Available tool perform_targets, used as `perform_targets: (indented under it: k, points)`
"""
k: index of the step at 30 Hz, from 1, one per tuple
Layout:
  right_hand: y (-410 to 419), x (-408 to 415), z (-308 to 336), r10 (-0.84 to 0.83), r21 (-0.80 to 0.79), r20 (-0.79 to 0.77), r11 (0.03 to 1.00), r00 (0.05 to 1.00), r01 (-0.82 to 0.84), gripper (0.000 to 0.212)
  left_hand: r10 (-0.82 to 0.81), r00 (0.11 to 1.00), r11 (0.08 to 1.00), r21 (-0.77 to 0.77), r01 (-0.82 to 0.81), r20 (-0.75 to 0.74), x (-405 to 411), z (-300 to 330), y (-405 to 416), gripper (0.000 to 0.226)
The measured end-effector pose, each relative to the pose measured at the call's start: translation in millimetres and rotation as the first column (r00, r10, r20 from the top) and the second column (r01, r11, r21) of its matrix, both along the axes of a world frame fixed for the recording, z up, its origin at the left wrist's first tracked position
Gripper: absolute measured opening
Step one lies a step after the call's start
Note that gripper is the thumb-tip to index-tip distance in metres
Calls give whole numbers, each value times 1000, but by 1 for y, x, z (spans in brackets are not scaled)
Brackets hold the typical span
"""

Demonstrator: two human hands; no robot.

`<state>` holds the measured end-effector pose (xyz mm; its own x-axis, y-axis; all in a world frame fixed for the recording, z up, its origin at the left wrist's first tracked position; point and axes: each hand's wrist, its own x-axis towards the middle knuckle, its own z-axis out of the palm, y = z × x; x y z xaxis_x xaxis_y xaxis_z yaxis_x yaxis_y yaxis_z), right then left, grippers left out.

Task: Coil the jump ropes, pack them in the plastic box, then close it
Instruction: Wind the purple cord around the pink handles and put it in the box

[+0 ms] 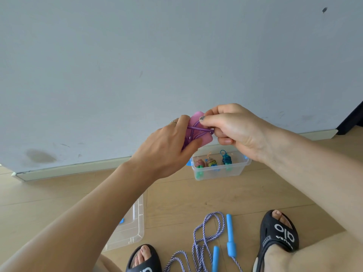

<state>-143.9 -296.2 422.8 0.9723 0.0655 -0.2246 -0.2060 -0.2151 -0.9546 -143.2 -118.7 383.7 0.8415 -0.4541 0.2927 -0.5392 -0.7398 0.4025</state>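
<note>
My left hand (169, 148) grips the pink handles (198, 122) of a purple jump rope, held up in front of the wall. My right hand (231, 126) pinches the purple cord (200, 129) and holds it taut across the handles. Below and behind them, the clear plastic box (218, 172) stands open on the floor by the wall with three coiled ropes (211, 162) inside. An uncoiled purple-and-white rope (204, 238) with blue handles (229, 234) lies loose on the floor between my feet.
The box's clear lid (135, 226) lies on the wooden floor at lower left, partly hidden under my left forearm. My feet in black slides (279, 238) sit at the bottom. A grey wall and skirting board (78, 167) run behind.
</note>
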Motion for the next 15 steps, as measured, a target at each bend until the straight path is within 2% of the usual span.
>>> perform_targets:
  k: [3,5,7,9,12,15]
  points:
    - [3,-5,6,-15,-49,136,999,991,22,4,5,1000,999,-45,-4,13,5,2,2,36]
    - [9,-11,7,51,-123,264,992,963,-19,7,-20,999,1000,-7,21,49,4,1,0,27]
    - [13,-15,6,103,-176,306,983,947,-50,10,-52,997,998,22,51,59,1,-2,-4,15]
    - [11,-13,5,44,-95,222,995,974,-23,12,-63,997,997,38,62,49,-1,-4,-5,14]
    - [7,-7,6,-47,187,16,981,999,43,14,-87,995,995,56,84,45,-1,-6,-4,34]
    - [4,-4,4,-17,120,-24,993,1000,20,19,-97,992,987,135,86,76,-2,-10,-4,50]
